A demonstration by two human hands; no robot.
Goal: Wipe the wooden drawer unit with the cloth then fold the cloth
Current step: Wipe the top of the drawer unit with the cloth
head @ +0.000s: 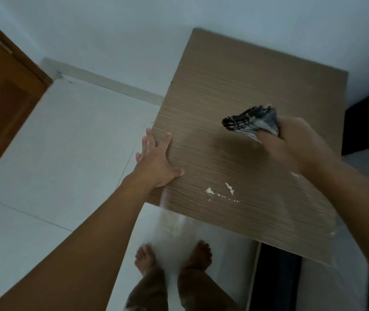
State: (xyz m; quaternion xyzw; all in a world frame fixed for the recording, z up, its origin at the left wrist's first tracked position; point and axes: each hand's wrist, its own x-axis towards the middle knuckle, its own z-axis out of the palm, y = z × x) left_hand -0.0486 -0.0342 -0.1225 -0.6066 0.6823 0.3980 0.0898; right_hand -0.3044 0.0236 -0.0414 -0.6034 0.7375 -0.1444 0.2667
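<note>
The wooden drawer unit shows its striped brown top from above, filling the middle and right of the head view. My left hand rests flat with fingers spread on the top's left edge, near the front corner. My right hand is blurred and grips a bunched dark cloth with white stripes over the right half of the top. White powdery marks lie on the wood near the front edge, and a pale smear runs down the front left corner.
A brown wooden door stands at the left. White tiled floor lies left of the unit, and white wall rises behind. My bare feet stand by the unit's front. Dark furniture borders the right side.
</note>
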